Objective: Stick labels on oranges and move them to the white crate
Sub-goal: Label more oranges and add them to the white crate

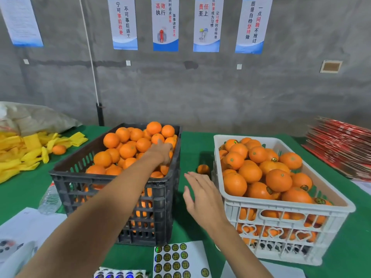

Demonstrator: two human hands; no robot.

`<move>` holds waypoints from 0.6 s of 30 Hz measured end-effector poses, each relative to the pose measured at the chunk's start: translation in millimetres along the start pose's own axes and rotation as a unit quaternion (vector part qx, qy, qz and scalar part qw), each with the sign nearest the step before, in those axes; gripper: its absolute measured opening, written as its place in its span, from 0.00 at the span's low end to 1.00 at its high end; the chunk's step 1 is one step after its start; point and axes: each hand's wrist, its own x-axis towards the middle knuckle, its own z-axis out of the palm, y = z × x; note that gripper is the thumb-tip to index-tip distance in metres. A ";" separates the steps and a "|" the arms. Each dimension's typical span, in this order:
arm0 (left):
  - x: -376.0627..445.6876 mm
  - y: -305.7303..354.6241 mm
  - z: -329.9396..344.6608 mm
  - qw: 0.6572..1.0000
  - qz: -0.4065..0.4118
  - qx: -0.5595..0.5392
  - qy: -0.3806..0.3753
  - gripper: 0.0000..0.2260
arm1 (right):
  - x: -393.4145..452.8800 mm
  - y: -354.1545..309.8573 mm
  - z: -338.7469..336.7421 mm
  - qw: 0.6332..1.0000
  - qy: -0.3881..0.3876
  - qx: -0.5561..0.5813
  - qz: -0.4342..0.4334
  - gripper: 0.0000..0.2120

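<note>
Nearest the camera, a label sheet (176,259) with rows of round gold stickers lay on the green surface (24,189), just below and behind the right hand (202,199). That hand hovered in the gap between the two crates, fingers (193,177) straight and a bit spread, holding nothing. Just right of it sat the white crate (285,235), piled with labeled oranges (279,180), some showing their dark round stickers. A little past those fingertips, one loose small orange (203,169) sat on the cloth beside the white crate's wall.

The left hand (161,152) was reaching into the black crate (112,183), palm down on the heap of unlabeled oranges (128,150). Its fingers were bent down over the fruit, but I couldn't tell if they'd actually got hold of one.

Far off to the left of that hand were yellow foam sleeves (22,153) with another stray orange (59,149) among them. Posters (165,24) hung on the grey wall at the back.
</note>
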 end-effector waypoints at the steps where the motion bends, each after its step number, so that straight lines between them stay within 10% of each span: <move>1: -3.9 -1.4 -1.3 0.997 0.005 -0.020 0.073 0.24 | 4.2 -3.9 -2.7 0.998 -0.007 0.061 0.035 0.21; 9: -87.3 34.0 16.0 0.873 0.088 -0.260 0.404 0.31 | 43.3 -30.3 -26.8 0.937 0.035 0.307 0.162 0.24; 18: -163.6 62.3 161.0 0.853 0.144 -0.410 0.288 0.28 | -91.8 2.6 6.1 0.942 -0.034 0.286 0.174 0.24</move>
